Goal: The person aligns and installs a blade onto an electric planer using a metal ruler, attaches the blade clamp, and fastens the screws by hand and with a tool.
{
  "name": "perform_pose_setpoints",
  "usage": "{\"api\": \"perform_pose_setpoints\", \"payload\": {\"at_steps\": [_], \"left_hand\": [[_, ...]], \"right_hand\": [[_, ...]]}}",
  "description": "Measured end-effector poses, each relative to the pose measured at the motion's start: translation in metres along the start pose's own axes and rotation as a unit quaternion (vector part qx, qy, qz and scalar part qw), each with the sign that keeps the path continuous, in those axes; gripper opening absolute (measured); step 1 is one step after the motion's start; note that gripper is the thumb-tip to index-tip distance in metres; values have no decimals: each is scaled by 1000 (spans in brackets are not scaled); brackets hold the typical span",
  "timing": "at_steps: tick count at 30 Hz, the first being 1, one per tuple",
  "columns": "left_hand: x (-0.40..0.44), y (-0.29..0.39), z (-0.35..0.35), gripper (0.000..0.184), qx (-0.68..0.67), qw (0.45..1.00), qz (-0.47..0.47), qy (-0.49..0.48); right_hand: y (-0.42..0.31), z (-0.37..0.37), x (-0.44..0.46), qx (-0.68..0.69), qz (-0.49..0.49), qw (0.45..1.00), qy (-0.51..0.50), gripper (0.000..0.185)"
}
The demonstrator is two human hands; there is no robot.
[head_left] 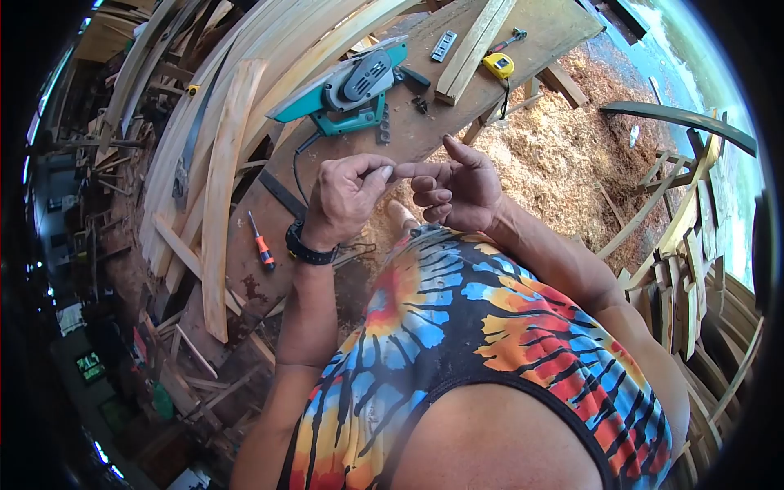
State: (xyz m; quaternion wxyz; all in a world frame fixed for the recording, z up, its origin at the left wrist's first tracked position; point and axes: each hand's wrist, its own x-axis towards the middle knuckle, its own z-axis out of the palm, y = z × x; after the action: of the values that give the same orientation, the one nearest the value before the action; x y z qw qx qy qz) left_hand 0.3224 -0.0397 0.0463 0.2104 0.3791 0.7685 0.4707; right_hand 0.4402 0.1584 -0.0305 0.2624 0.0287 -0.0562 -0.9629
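Note:
My left hand (347,196), back upward and with a dark watch (309,245) on the wrist, pinches thumb and fingers at the tip of my right index finger. Palm up, my right hand (465,186) has its index finger stretched toward the left hand, its thumb raised and its other fingers loosely bent. Any small object at the fingertip is too small to tell. Just beyond the hands, a teal electric planer (347,90) lies on the wooden workbench (278,192), its cord trailing toward me. An orange-handled screwdriver (263,248) lies left of my left wrist.
A yellow tape measure (498,65) lies beside a wooden beam (476,49) at the bench's far end. Long boards (224,196) lean along the left side. Wood shavings (563,147) cover the ground at right, near stacked curved wood pieces (682,286).

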Motion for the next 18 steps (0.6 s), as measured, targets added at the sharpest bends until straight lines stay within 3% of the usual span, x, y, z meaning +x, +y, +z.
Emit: {"api": "perform_pose_setpoints", "payload": {"at_steps": [8, 18], "left_hand": [[7, 0, -4, 9, 91, 989, 120, 5], [10, -3, -6, 3, 136, 974, 178, -24]], "right_hand": [[-1, -2, 1, 27, 12, 1000, 8, 83], [-9, -1, -2, 14, 51, 998, 34, 83]]}}
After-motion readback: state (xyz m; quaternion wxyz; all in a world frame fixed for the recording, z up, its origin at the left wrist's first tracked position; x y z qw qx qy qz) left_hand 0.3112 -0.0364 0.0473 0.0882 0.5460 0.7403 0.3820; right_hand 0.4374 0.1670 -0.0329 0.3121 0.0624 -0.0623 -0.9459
